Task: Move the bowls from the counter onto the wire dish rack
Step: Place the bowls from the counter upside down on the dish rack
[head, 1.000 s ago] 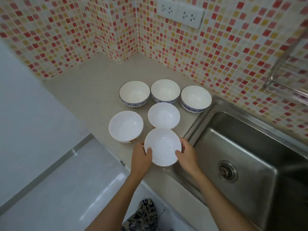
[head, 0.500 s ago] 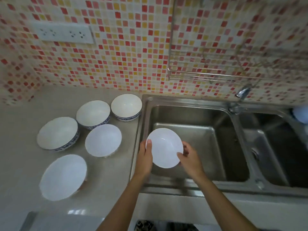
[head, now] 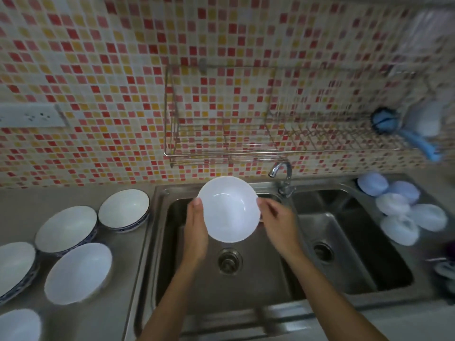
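Note:
Both hands hold a plain white bowl (head: 229, 209) in the air over the left sink basin. My left hand (head: 195, 227) grips its left rim, my right hand (head: 277, 221) its right rim. The wire dish rack (head: 221, 148) hangs on the tiled wall just above and behind the bowl, and nothing lies on its left shelf. On the counter (head: 128, 279) to the left stand several more bowls: a blue-rimmed one (head: 124, 210) nearest the sink, another blue-rimmed one (head: 65, 230) beside it, and a plain white one (head: 77, 273) in front.
A steel double sink (head: 270, 274) fills the middle, with a tap (head: 282, 175) behind the divider. Several pale round lids or dishes (head: 398, 210) lie on the right counter. A blue brush (head: 403, 134) hangs at the rack's right end. A socket plate (head: 29, 116) is on the wall at left.
The hands have lifted the white bowl off the counter, carried it right over the sink and raised it toward the rack. My view has swung right and up.

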